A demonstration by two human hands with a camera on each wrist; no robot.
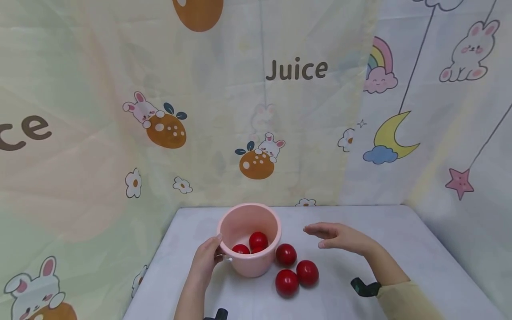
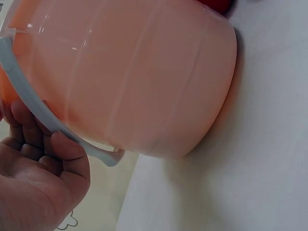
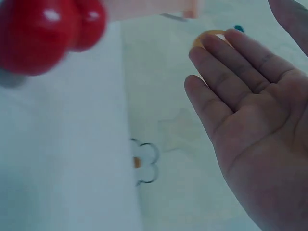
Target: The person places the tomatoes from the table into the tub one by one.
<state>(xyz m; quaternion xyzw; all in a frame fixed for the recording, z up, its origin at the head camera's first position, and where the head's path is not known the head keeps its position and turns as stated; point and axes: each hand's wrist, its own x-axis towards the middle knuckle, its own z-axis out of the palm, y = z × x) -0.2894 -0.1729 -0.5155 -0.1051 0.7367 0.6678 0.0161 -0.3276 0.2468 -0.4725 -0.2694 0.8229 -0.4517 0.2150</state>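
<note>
A pink plastic bucket (image 1: 251, 266) stands on the table, its mouth tipped toward the head camera. My left hand (image 1: 206, 260) is at its left side, thumb at the rim; in the left wrist view the fingers (image 2: 70, 147) curl round the pale carrying handle (image 2: 36, 98). Inside the bucket lie three glossy red balls (image 1: 258, 240), partly hidden by the near rim. Three more sit on the table at its right: one beside the wall (image 1: 286, 254), one in front (image 1: 286, 283), one farther right (image 1: 307, 273). My right hand (image 1: 340, 236) is raised right of them, fingers straight, holding nothing.
The white table (image 1: 336, 302) has its far edge just behind the bucket. Printed curtains (image 1: 216, 133) with rabbits, fruit and flowers hang behind and at both sides. Dark straps (image 1: 365, 288) sit at the wrists.
</note>
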